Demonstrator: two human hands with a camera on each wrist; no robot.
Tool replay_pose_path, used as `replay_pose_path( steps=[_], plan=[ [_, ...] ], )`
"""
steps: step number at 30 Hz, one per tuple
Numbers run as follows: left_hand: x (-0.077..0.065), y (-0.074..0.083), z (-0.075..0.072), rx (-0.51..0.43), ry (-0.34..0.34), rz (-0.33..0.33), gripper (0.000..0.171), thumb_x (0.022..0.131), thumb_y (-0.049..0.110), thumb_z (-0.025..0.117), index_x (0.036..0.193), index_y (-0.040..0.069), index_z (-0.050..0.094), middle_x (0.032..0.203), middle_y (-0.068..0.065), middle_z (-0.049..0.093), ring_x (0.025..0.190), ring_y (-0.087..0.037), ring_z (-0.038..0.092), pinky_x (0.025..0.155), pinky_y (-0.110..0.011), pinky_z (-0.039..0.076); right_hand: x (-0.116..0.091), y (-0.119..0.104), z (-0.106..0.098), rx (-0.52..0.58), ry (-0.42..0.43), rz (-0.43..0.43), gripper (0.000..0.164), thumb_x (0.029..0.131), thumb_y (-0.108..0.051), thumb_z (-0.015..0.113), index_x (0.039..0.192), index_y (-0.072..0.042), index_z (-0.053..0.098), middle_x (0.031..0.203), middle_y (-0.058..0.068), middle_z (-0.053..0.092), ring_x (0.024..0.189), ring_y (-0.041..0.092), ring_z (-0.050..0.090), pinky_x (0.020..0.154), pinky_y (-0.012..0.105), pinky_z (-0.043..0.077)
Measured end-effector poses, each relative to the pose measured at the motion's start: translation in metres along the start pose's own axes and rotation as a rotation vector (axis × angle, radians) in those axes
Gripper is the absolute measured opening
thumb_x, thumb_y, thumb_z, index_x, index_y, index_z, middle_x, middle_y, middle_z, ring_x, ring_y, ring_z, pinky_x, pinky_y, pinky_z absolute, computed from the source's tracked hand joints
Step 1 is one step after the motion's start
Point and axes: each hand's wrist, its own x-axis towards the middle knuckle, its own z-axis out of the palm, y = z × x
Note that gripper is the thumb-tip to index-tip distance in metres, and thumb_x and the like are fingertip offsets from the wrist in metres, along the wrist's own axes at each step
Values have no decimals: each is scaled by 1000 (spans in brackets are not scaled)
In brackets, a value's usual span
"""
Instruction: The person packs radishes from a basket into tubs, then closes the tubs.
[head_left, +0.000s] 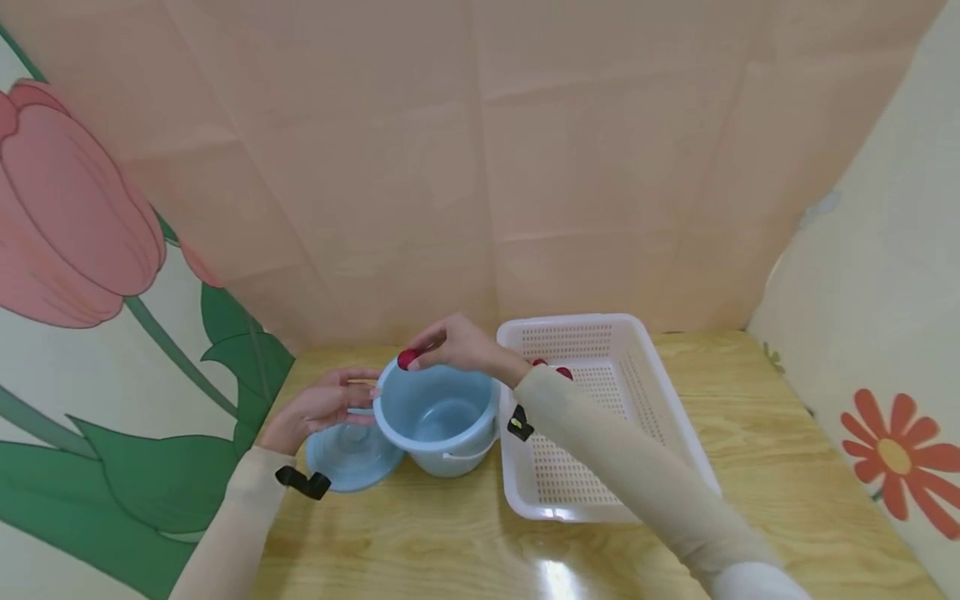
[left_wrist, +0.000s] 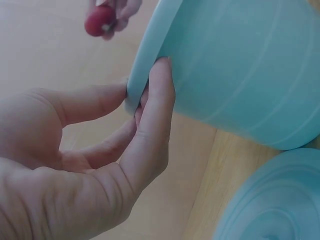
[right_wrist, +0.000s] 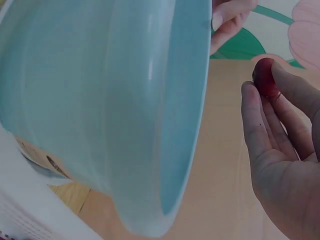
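My right hand pinches a small round red radish between thumb and fingertips, above the far left rim of a light blue bucket. A pale stub shows on the radish in the left wrist view. With thumb and fingers on either side of the rim, my left hand grips the bucket's left edge. The bucket stands upright on the table, and its visible floor is bare. Two more red radishes lie in a white plastic basket, partly hidden by the right arm.
A light blue lid lies left of the bucket, beneath my left hand. The bucket's white handle hangs at its front. Basket and bucket stand close together on the wooden table. A brownish covering rises behind, with painted walls at both sides.
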Motion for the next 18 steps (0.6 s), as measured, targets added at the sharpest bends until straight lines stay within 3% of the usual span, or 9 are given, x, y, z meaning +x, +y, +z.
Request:
replay_pose_path(
  steps=[4,8,18],
  plan=[
    [-1,0,1,5,-5,5,58,106,10,61,157,-1,37,128,-10,72,113,-23,74,94,-46,63,3,-3,5,25,-12,13,31,88,-20,87,118,-14,81,112,5,82,102,15,76,95,36,62],
    [-1,0,0,5,-10,8,59,106,10,61,158,-2,36,129,-11,72,113,-23,74,96,-48,62,6,-4,8,47,-36,17,31,88,-14,86,118,-10,80,113,9,81,103,17,77,94,32,62],
    [-2,-1,0,-6,-20,21,58,107,9,60,158,-3,35,122,-7,74,110,-22,75,92,-44,64,11,-2,15,15,-48,40,28,88,-13,85,116,-11,81,113,8,81,103,18,75,92,30,62]
  ],
)
